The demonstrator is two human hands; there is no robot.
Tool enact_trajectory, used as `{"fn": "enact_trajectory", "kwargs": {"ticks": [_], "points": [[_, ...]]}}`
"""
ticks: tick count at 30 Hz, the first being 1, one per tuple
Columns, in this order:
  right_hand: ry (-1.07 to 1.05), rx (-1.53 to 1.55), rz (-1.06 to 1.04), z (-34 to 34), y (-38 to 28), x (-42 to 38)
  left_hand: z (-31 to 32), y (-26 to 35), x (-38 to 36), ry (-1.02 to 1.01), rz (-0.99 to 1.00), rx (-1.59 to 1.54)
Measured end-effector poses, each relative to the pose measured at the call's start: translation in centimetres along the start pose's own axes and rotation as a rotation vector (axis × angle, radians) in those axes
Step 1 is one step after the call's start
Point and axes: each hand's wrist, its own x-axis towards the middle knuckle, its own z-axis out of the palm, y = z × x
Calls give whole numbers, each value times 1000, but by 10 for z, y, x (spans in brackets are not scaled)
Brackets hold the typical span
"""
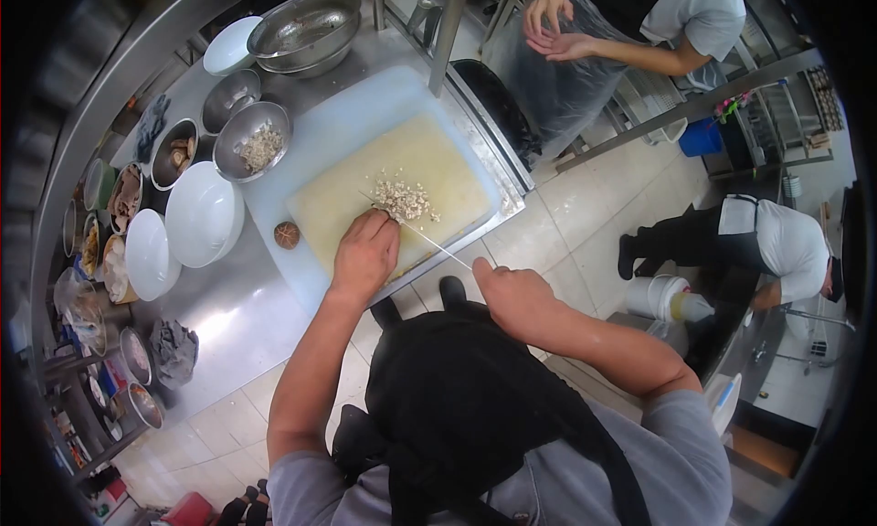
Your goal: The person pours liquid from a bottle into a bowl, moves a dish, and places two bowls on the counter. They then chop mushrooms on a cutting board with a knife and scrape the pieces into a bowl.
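My right hand (516,297) is wrapped around the handle end of a kitchen knife (437,244), whose thin blade slants up and left across the board. Beside the blade, my left hand (367,250) rests on the yellowish cutting board (338,183) with its fingers curled together. A small dark bit shows at those fingertips; what they press on is mostly hidden. Finely chopped pale pieces (404,200) lie scattered just beyond the blade. A whole brown mushroom (287,235) with a scored cap sits left of the yellowish board, on the larger bluish-white board (301,156) underneath.
Left of the boards stand a metal bowl (283,140) of chopped pieces, another bowl (167,180) with mushrooms, and white bowls (206,243). A large metal basin (306,32) is at the back. One person's hands (557,32) show across the table; another person (776,243) bends at the right.
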Motion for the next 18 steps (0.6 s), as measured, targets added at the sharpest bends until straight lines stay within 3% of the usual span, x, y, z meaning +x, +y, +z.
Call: {"fn": "enact_trajectory", "kwargs": {"ticks": [15, 18], "points": [[-60, 44, 6, 3, 2, 10, 2, 0, -1, 12, 7, 1], [21, 41, -84, 14, 6, 27, 0, 0, -3, 32, 6, 10]]}}
